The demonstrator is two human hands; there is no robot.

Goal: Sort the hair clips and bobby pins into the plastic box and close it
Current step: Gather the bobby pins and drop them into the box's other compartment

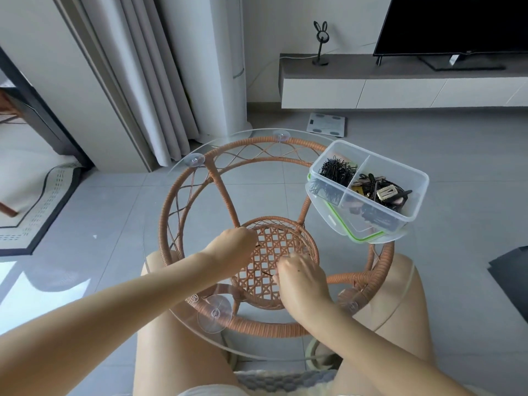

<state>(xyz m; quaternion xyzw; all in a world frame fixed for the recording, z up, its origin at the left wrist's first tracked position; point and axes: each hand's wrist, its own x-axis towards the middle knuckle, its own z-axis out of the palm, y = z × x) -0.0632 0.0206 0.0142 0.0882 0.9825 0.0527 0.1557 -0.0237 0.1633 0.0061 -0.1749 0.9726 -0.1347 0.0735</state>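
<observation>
Bobby pins (337, 171) and hair clips (383, 192) filled the open plastic box (368, 185). Your left hand (237, 244) and right hand (300, 278) each pinched a pin on the glass surface (160, 252).

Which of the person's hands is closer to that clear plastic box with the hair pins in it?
The right hand is nearer: the box lies up and to its right on the glass table. The left hand is farther off, left of the right hand.

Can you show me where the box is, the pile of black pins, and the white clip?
plastic box (414, 208): head view, on its clear front wall.
black pins (337, 172): head view, middle of the pile.
white clip (386, 192): head view, on its cream frame.
</observation>
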